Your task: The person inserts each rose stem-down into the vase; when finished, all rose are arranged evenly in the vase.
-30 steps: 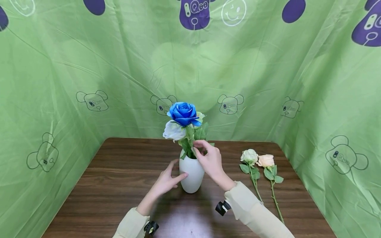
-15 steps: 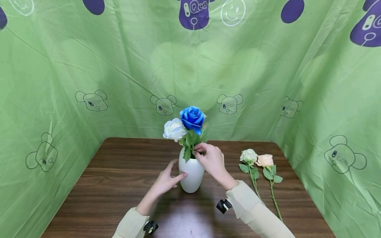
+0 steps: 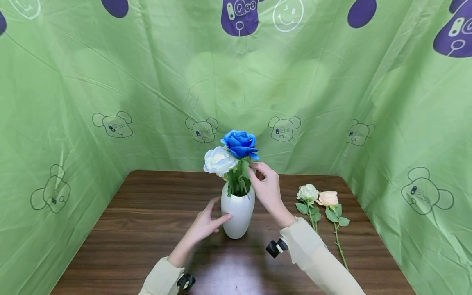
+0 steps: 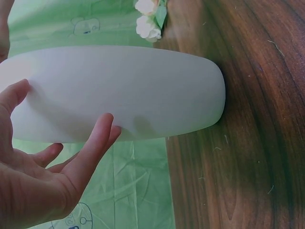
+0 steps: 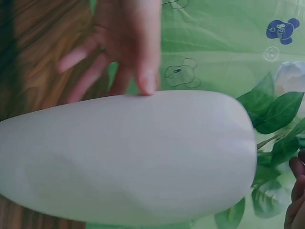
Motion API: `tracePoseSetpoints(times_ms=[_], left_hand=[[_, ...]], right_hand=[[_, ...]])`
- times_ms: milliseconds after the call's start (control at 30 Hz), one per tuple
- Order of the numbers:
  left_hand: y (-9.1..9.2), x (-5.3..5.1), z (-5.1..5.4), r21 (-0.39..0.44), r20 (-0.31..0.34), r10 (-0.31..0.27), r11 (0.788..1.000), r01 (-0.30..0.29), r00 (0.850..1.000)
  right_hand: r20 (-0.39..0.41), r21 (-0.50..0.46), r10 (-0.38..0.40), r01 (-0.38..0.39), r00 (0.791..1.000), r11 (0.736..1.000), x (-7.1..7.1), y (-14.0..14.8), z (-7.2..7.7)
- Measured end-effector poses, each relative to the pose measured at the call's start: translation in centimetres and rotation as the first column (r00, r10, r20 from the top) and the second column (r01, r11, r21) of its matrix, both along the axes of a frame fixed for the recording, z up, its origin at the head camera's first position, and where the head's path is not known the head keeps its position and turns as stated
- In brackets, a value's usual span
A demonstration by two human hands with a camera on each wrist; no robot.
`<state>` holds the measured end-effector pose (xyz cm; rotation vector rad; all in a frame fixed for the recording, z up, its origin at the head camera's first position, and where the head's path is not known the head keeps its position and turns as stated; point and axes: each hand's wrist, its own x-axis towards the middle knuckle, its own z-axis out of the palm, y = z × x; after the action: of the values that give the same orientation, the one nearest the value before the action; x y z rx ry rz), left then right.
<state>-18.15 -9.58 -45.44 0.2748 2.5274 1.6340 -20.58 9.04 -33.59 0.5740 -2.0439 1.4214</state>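
A white vase [image 3: 239,215] stands upright on the table, holding a blue rose [image 3: 240,144], a pale blue-white rose [image 3: 219,161] and green leaves. My left hand [image 3: 203,225] rests against the vase's left side, thumb tip on the front. The left wrist view shows its fingers [image 4: 97,138] spread and fairly straight along the wall. Just above the vase's mouth, on the right, my right hand [image 3: 267,186] pinches at the greenery under the blue rose. Whether stem or leaf lies between thumb and forefinger is hidden.
On the table's right lie a whitish-green rose [image 3: 307,193] and a peach rose [image 3: 328,198], their stems toward me. Green printed cloth [image 3: 236,82] hangs round the wooden table [image 3: 147,213] at the back and both sides.
My right hand has risen from the vase's mouth to just beneath the blue bloom. The blue rose has shifted right and turned. My left hand has stayed against the vase.
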Motion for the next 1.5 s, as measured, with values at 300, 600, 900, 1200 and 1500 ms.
tracePoseSetpoints(times_ms=[300,600,900,1200,1500], left_hand=[[0.0,0.1,0.1,-0.011,0.006,0.008,1.0,-0.008,1.0],[0.0,0.0,0.2,-0.014,-0.004,0.005,1.0,-0.005,1.0],[0.0,0.0,0.2,-0.012,0.0,0.006,1.0,-0.006,1.0],[0.0,0.0,0.1,-0.008,-0.001,0.001,1.0,-0.001,1.0],[0.0,0.0,0.1,-0.013,-0.004,0.007,1.0,-0.007,1.0]], right_hand=[[0.187,-0.092,0.092,-0.076,0.978,0.993,-1.4,-1.1,0.6],[0.164,-0.119,-0.017,0.037,0.986,0.992,-1.9,-1.1,0.0],[0.125,0.045,-0.09,0.085,0.988,0.995,-3.1,-1.3,-2.5],[0.182,-0.032,-0.01,0.016,0.983,0.999,-2.6,-0.7,-2.9],[0.236,-0.114,0.043,-0.017,0.971,0.993,-1.5,1.9,-2.9]])
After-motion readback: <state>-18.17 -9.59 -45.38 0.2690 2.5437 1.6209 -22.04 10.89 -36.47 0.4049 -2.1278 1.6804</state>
